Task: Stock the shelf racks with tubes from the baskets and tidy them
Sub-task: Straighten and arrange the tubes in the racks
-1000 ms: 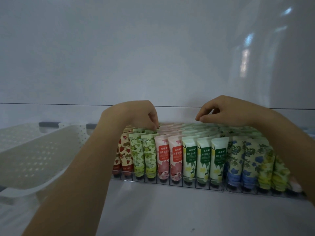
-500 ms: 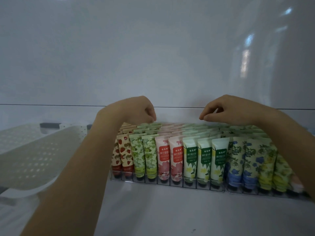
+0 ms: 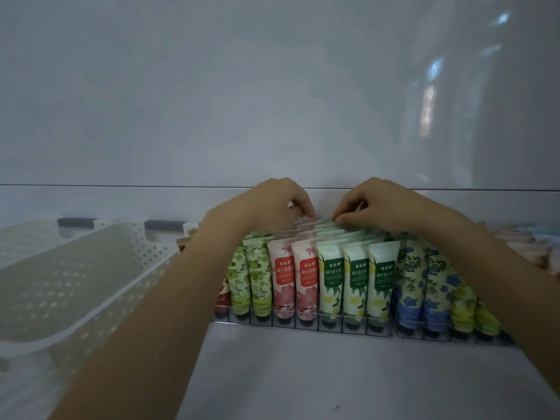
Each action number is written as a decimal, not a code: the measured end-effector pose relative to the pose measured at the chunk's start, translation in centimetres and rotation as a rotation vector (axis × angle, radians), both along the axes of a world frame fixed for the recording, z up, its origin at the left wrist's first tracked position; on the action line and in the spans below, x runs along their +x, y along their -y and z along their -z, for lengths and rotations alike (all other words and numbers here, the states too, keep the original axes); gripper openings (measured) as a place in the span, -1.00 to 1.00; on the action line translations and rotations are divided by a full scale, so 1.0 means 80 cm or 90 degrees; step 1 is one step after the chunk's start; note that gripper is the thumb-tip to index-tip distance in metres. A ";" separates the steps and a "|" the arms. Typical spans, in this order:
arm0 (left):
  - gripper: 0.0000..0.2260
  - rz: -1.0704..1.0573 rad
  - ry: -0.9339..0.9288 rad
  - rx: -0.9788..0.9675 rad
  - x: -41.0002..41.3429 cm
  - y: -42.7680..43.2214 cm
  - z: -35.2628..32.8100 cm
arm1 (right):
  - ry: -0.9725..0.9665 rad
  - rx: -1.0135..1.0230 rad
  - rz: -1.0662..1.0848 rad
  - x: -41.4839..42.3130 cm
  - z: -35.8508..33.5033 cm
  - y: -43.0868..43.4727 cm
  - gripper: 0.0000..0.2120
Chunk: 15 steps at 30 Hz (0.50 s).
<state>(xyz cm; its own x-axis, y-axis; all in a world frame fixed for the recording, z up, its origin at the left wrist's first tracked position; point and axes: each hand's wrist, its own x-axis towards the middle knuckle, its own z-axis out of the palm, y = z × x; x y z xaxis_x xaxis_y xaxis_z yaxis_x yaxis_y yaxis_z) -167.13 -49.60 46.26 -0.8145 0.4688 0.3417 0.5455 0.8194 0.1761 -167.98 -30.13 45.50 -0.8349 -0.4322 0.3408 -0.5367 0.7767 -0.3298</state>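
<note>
Drawn inward since a moment ago, the left hand [image 3: 266, 204] pinches far pink flowered plastic tubes [image 3: 285, 280] with curled fingers, the right hand [image 3: 378, 204] likewise pale-green plastic tubes [image 3: 357, 277]: tidying, seemingly, not stocking.

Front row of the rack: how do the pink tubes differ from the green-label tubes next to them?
The pink tubes have red labels and pink blossoms; the green-label tubes are pale mint with yellow flowers. Pink tubes fill two front lanes, green-label tubes three. The left hand pinches at the back pink tubes, the right hand at the back green-label ones. Both stand cap-down in the clear rack.
</note>
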 end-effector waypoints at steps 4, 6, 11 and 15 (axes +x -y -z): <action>-0.70 -0.005 0.029 -0.021 0.001 -0.004 0.003 | 0.008 0.009 0.010 -0.001 0.001 0.001 -0.95; -0.70 -0.006 0.033 -0.018 0.001 -0.005 0.004 | 0.012 0.011 0.010 -0.001 0.001 0.002 -0.94; -0.73 0.001 0.028 -0.009 -0.001 -0.003 0.005 | 0.016 0.009 0.011 0.001 -0.002 0.000 -0.94; -0.75 -0.044 0.011 0.004 -0.005 0.015 -0.003 | 0.000 0.008 0.030 0.005 -0.020 -0.024 -0.93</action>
<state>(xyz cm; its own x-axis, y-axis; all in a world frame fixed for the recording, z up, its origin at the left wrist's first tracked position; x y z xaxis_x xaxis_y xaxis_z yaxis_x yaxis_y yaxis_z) -167.53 -50.78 46.50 -0.8505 0.4093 0.3305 0.4846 0.8539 0.1898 -167.59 -28.21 47.14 -0.8544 -0.3968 0.3356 -0.4995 0.8053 -0.3195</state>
